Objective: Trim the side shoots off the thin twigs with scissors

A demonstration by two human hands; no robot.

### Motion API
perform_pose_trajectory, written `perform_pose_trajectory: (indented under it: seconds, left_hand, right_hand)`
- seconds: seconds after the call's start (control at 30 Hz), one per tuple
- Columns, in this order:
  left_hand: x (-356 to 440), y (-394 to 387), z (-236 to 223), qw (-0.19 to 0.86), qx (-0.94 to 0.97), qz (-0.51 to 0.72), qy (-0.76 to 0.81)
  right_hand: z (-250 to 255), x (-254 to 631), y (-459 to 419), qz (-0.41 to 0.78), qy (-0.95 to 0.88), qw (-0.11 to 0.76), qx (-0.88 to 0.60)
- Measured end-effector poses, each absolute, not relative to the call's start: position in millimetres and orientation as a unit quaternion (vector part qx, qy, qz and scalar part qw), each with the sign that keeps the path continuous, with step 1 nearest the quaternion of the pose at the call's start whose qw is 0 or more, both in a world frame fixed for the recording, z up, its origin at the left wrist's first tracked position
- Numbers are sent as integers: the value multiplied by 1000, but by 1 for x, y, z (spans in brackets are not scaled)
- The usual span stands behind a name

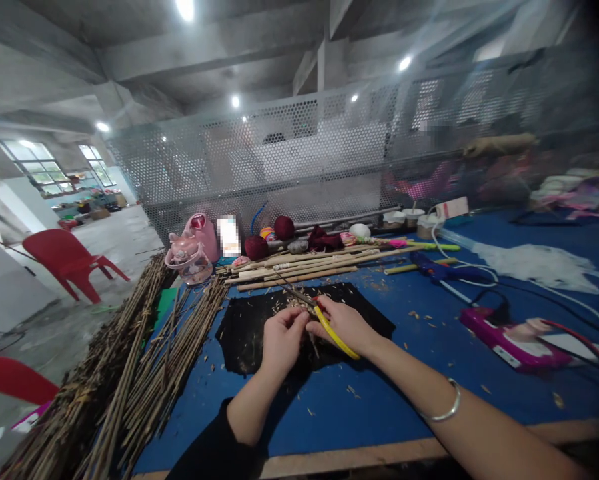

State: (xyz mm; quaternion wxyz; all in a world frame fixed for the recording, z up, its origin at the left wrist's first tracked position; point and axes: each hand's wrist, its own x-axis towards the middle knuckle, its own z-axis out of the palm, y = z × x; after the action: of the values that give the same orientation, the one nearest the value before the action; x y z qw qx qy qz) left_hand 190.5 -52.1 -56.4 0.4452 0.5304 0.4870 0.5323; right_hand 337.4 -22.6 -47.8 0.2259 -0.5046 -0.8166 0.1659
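Observation:
My right hand (339, 323) is closed around a pair of scissors with yellow handles (335, 335); their dark blades point away and to the left. Close beside it, my left hand (284, 339) pinches something small between thumb and fingers, too hidden to name. Both hands are over a black cloth (244, 333) spread on the blue tabletop (379, 407). Small pale chips (322, 293) are scattered on the cloth just beyond my fingers.
Bundles of thin dry stalks (174, 360) lie to the left. Bamboo sticks (289, 267) and dark red yarn balls (256, 247) stand beyond the cloth. A purple power strip (514, 340), a blue glue gun (432, 267) and cables occupy the right. A perforated metal screen (279, 160) rises behind.

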Motion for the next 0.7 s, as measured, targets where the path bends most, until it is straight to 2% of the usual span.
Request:
perform_pose_trajectory:
  seconds: [0.13,0.37,0.7]
  left_hand:
    - [191,-53,-56,461,525,524,487]
    - [190,-53,-53,448,526,528,494]
    - [190,-52,-55,459,506,540,491]
  right_hand:
    - [-49,338,-23,180,-812,248,-497]
    - [-45,336,-24,167,-807,222,-522]
    - [-52,338,-19,188,-799,227,-525]
